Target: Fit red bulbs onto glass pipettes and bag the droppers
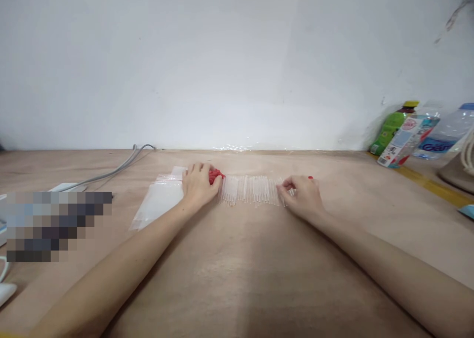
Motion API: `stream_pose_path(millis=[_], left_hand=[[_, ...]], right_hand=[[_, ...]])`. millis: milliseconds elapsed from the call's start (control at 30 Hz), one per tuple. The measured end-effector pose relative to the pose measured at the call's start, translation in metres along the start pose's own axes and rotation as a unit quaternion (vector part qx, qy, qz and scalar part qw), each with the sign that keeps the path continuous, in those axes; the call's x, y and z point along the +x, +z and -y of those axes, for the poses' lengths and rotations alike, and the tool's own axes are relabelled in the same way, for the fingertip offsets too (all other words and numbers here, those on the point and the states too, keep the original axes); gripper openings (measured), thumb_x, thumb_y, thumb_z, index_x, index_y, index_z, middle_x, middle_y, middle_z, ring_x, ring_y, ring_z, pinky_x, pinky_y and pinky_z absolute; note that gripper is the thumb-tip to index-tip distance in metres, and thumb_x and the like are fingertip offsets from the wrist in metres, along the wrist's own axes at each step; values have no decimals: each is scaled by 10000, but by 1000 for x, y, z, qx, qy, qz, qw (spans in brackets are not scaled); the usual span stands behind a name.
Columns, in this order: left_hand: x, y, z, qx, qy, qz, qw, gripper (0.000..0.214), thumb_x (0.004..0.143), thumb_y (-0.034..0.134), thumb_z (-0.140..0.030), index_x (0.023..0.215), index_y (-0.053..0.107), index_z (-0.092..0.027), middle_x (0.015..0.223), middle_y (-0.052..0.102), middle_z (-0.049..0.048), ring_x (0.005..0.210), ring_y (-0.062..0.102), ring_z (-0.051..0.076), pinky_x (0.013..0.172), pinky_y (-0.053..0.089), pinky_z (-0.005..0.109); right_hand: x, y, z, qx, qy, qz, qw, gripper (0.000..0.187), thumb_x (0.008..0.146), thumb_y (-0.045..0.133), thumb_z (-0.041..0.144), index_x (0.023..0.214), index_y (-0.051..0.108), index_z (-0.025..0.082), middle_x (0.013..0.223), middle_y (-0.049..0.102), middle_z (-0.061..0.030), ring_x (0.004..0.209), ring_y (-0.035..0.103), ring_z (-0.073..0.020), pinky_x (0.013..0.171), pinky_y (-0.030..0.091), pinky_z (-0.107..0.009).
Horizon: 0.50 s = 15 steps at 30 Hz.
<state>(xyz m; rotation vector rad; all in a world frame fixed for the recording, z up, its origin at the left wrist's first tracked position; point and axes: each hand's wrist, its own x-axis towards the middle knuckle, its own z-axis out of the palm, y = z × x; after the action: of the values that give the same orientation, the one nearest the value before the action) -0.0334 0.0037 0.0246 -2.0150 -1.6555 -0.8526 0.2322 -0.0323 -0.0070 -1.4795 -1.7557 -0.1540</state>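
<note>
A row of many thin clear plastic sticks (242,189) lies side by side on the wooden table, in the middle of the head view. At its left end, my left hand (200,184) rests with bent fingers and thumb around a bunch of small red pieces (216,175), mostly hidden by the hand. Beneath and beside that hand are flat clear zip bags (159,202). My right hand (302,193) pinches at the right end of the row, thumb and forefinger closed on a clear stick. Behind its knuckles shows a small red spot (310,177).
Bottles, among them a green one (390,128), and a leaning carton (405,143) stand at the right by yellow tape (437,186). A grey cable (114,170) runs to a white block (68,187) on the left, near a blurred-out object (55,224). A white wall closes the back.
</note>
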Motion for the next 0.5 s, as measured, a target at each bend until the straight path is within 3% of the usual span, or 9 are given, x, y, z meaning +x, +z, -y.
stream_pose_path(millis=[100,200,500], left_hand=[[6,1,14,35,-20,38,998,306,722,497,-462,847,570,-193,896,577,91,918,471,284,771,323,404],[6,4,19,42,-16,71,996,297,726,470,-468,786,568,-194,853,595,84,891,490,276,758,315,404],[5,3,12,30,-6,69,997,148,727,476,-313,728,551,-185,785,623,60,854,519,259,755,310,383]], right_hand=[[-14,6,8,-13,-115,-29,993,217,787,501,360,671,556,185,673,625,-4,676,529,-150,772,268,-337],[-21,6,9,-18,-175,-38,984,215,813,496,337,676,550,181,654,621,3,644,515,-132,752,271,-319],[-22,3,10,0,-199,-35,979,173,795,545,287,660,535,181,638,620,11,641,511,-133,741,274,-320]])
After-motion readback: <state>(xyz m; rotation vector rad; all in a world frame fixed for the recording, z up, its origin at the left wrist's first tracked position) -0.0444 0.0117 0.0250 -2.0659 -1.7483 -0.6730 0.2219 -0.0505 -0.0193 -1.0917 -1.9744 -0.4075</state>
